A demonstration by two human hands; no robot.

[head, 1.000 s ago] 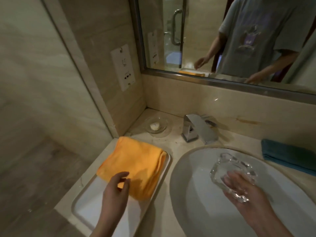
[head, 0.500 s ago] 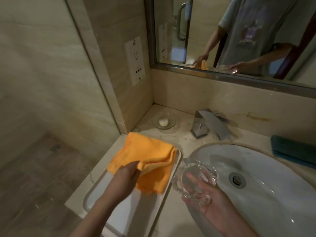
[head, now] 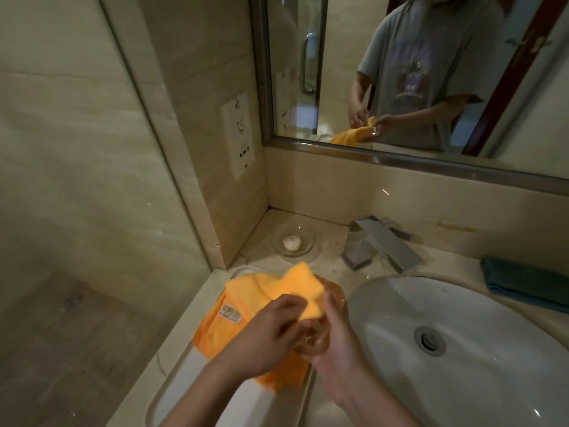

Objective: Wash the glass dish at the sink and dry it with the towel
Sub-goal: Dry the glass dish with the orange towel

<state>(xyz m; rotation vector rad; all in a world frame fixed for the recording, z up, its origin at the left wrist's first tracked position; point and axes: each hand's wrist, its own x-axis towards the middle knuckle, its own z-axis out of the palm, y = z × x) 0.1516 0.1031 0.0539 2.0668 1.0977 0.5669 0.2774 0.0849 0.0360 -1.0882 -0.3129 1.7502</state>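
Here the white sink (head: 480,359) fills the lower right of the frame, and the white tray (head: 197,392) sits lower centre. Over the tray's right edge hangs the orange towel (head: 277,291), which the left hand (head: 264,337) grips with curled fingers, pressing a fold into the glass dish (head: 311,340). The right hand (head: 335,343) wraps round that dish from the sink side. Wet glass looks slippery; a loose grip could drop it onto the tray rim.
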